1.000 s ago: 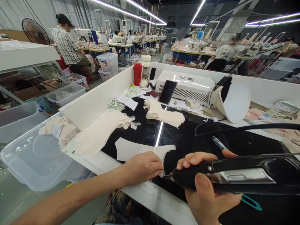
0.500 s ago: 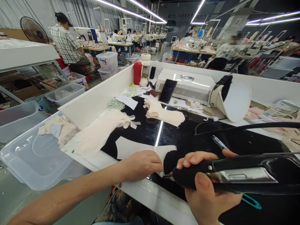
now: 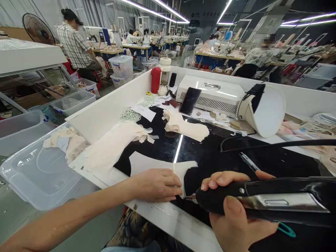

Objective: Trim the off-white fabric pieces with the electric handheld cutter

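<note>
My left hand lies flat, fingers stretched out, on a white fabric piece near the front edge of the black work surface. A narrower cream piece overlaps its right end, just under my fingertips. My right hand is wrapped round a black corded handheld tool with a silver metal lever on its side. The tool's thin metal tip points left at the cream piece's lower edge; whether it touches, I cannot tell. A teal loop shows beneath the tool.
Stacked cream pieces and a pale fabric pile lie beyond my left hand. A pen and a black cable are at right. Behind stand a phone, a white vented box, a lamp shade and a red bottle.
My left hand's fingers have gone from curled to flattened out on the fabric. The tool and my right hand appear slightly further right and lower, as the whole view has shifted a little.
</note>
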The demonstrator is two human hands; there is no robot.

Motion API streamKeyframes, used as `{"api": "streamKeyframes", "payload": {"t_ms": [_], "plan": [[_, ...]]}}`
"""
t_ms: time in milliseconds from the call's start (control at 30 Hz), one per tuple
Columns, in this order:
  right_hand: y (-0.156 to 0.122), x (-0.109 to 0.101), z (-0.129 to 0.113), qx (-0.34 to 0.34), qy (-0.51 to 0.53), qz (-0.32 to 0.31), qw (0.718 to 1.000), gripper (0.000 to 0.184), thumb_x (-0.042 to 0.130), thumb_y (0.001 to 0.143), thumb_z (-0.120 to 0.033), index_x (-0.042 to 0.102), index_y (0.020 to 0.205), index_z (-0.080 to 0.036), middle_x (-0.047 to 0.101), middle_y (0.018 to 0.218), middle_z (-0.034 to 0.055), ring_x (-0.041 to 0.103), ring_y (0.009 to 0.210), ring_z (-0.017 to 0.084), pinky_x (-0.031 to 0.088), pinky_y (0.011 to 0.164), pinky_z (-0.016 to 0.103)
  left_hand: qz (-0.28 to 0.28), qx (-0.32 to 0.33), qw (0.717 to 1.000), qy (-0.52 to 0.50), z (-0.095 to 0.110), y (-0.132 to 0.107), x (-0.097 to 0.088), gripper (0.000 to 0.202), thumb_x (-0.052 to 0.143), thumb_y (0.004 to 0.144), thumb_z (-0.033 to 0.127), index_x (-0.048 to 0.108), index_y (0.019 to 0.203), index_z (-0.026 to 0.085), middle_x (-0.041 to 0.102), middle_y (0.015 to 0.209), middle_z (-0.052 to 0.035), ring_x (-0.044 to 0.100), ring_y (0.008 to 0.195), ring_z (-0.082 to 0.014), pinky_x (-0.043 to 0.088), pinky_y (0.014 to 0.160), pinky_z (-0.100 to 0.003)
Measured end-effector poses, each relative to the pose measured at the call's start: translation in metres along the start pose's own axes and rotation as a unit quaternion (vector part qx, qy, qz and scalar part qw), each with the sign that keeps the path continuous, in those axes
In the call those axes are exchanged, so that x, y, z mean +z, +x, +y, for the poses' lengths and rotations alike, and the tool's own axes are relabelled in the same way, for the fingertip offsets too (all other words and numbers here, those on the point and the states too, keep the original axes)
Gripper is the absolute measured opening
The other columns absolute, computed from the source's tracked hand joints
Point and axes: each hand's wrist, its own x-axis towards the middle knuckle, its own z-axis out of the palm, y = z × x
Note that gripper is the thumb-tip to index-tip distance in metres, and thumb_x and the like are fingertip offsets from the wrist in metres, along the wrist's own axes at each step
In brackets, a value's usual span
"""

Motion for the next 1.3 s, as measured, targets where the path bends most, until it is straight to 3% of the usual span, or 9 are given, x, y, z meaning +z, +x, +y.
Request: {"api": "streamKeyframes", "payload": {"t_ms": [667, 1000, 1300], "plan": [[0.0015, 0.0023, -0.003, -0.001, 0.002, 0.004, 1.0, 0.05, 0.08, 0.082, -0.021, 0.056, 0.124, -0.027, 0.066, 0.081, -0.0031, 0.06, 0.066, 0.017, 0.059, 0.053, 0.032, 0.049, 0.026, 0.996, 0.074, 0.0026, -0.0017, 0.0047, 0.022, 0.056, 0.108, 0.027, 0.071, 0.114, 0.011, 0.074, 0.11, -0.0092, 0.07, 0.106, -0.019, 0.053, 0.11, -0.032], [0.0017, 0.0017, -0.0017, 0.003, 0.001, -0.007, 1.0, 0.049, 0.08, 0.083, -0.021, 0.056, 0.125, -0.029, 0.066, 0.082, -0.0041, 0.059, 0.067, 0.017, 0.06, 0.055, 0.032, 0.041, 0.026, 0.993, 0.104, 0.0022, -0.0018, 0.0052, 0.029, 0.049, 0.112, 0.029, 0.071, 0.114, 0.012, 0.075, 0.108, -0.0088, 0.069, 0.105, -0.0182, 0.051, 0.111, -0.033], [0.0027, 0.0004, -0.0017, -0.003, -0.004, -0.004, 1.0, 0.049, 0.081, 0.082, -0.022, 0.056, 0.124, -0.028, 0.066, 0.081, -0.0041, 0.06, 0.066, 0.017, 0.059, 0.054, 0.032, 0.027, 0.009, 0.998, 0.057, 0.0011, -0.006, 0.0089, 0.024, 0.055, 0.109, 0.031, 0.069, 0.122, 0.017, 0.072, 0.113, -0.007, 0.068, 0.106, -0.0197, 0.051, 0.112, -0.039]]}}
